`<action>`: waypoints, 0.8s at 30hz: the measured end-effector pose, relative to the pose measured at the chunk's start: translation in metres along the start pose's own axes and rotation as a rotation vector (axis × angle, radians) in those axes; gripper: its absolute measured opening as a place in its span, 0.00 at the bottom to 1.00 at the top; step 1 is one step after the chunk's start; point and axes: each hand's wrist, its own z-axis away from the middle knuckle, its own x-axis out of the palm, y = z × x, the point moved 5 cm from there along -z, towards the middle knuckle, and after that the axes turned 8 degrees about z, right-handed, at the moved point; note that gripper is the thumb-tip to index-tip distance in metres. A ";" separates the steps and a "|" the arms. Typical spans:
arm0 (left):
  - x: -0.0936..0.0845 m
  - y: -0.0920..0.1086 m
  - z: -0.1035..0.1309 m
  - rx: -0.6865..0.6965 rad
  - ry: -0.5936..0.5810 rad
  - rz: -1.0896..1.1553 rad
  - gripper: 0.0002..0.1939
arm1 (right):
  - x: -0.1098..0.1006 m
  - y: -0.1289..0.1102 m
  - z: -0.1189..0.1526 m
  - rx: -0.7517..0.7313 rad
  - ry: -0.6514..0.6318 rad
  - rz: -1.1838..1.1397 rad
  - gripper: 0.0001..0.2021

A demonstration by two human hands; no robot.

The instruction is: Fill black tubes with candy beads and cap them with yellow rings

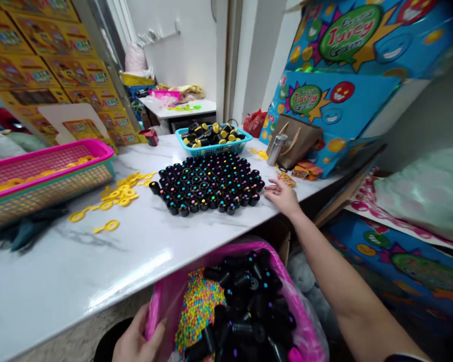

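Observation:
My left hand (139, 336) grips the rim of a pink bin (158, 309) below the table's front edge. Inside the bin lie many small coloured candy balls (199, 304) and a heap of black plastic canisters (245, 327). On the tabletop, black canisters (211, 183) stand packed side by side, many with a coloured ball showing at the top. At the right end of that group is my right hand (281, 195), fingers apart and nothing visible in them. Whether its fingertips touch the nearest canister I cannot tell.
Yellow plastic rings with stems (123, 193) lie left of the canisters, near a pink and green basket (60, 176). A blue basket (213, 146) of black and yellow pieces stands behind. A metal flask (275, 150), a brown bag (300, 138) and blue gum cartons (332, 100) occupy the right.

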 end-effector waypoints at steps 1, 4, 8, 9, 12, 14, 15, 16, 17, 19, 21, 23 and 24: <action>0.000 0.005 0.004 0.000 0.011 -0.003 0.25 | -0.004 -0.004 0.014 0.010 0.012 0.006 0.20; 0.006 0.020 0.012 -0.008 -0.043 0.002 0.23 | -0.015 -0.032 0.077 -0.066 0.052 0.084 0.14; 0.013 0.029 0.013 -0.043 -0.094 -0.011 0.20 | 0.027 -0.097 0.168 -0.500 -0.479 0.191 0.06; 0.014 0.031 0.014 -0.042 -0.099 -0.009 0.20 | 0.042 -0.108 0.185 -0.584 -0.577 0.229 0.07; 0.015 0.039 0.017 -0.016 -0.096 -0.031 0.19 | 0.090 -0.117 0.212 -0.690 -0.700 0.586 0.10; 0.014 0.042 0.019 0.001 -0.083 -0.056 0.17 | 0.117 -0.113 0.216 -0.694 -0.751 0.847 0.11; 0.013 0.042 0.020 0.004 -0.077 -0.061 0.16 | 0.128 -0.111 0.218 -0.715 -0.796 0.915 0.10; 0.013 0.041 0.021 0.003 -0.070 -0.059 0.15 | 0.137 -0.110 0.221 -0.745 -0.851 0.932 0.08; 0.013 0.040 0.022 -0.001 -0.063 -0.050 0.15 | 0.143 -0.109 0.225 -0.770 -0.914 0.907 0.08; 0.012 0.035 0.023 -0.011 -0.052 -0.025 0.14 | 0.148 -0.107 0.232 -0.765 -1.036 0.787 0.08; 0.013 0.030 0.023 -0.023 -0.049 -0.008 0.14 | 0.146 -0.106 0.232 -0.761 -1.085 0.650 0.11; 0.013 0.026 0.024 -0.027 -0.055 0.003 0.14 | 0.141 -0.108 0.231 -0.907 -1.081 0.549 0.15; 0.014 0.025 0.024 -0.027 -0.058 0.005 0.15 | 0.140 -0.110 0.232 -1.028 -1.081 0.521 0.18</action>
